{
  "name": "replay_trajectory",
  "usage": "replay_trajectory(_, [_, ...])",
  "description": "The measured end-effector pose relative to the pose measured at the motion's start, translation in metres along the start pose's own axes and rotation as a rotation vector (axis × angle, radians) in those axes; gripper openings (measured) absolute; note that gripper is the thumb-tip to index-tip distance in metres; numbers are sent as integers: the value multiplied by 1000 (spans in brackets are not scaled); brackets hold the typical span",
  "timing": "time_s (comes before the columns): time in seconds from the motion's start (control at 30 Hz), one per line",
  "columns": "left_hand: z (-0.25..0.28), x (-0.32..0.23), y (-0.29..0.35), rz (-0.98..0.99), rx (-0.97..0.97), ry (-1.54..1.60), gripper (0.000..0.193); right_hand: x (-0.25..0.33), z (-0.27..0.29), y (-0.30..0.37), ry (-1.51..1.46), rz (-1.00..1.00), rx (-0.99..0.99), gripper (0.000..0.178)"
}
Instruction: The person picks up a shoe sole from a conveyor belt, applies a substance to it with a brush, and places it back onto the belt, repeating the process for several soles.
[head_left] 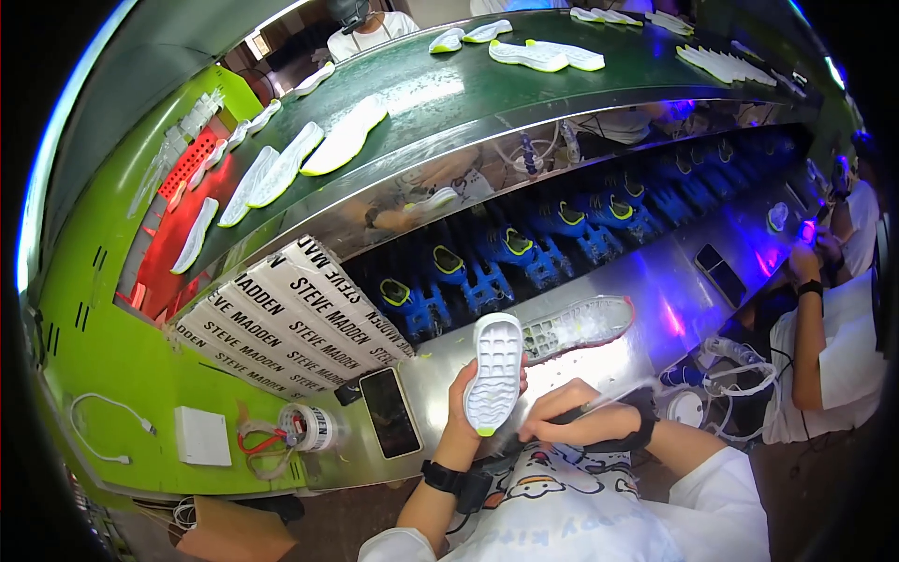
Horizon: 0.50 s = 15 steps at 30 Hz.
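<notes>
A white shoe sole (493, 361) with a yellow-green tip stands upright in my left hand (461, 398), its hollowed, ridged face toward me. My fingers wrap round its edges. Just to the right, my right hand (585, 417) is curled with fingers and thumb drawn together, apart from the sole. A thin pale sliver shows by its fingers, too small to name. Behind the held sole, a second, grey-white sole (585, 326) with a reddish end lies on the metal bench (562, 370).
Blue-and-black shoes (510, 245) fill a rack beyond the bench. A green conveyor belt (421, 103) carries several white soles (346, 136). Left of me are a phone (390, 412), a tape-wrapped box (295, 323) and red-handled scissors (262, 437). At right a co-worker's arm (807, 309) works under violet light.
</notes>
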<state>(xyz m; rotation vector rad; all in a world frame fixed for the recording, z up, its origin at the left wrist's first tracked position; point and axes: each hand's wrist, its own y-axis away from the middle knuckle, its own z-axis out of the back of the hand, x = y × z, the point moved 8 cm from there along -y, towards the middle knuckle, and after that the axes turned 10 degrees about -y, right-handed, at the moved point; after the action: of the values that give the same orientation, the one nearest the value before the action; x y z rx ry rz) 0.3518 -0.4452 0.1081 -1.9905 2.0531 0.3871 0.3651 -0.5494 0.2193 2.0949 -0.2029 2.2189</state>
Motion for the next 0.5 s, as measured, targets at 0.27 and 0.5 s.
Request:
replay_trajectory(0.27, [-36, -1, 1, 363, -187, -440, 42, 23, 2, 15, 236, 121, 68, 15])
replay_trajectory(0.5, [-45, -5, -19, 529, -203, -846, 33, 27, 20, 27, 276, 246, 3, 12])
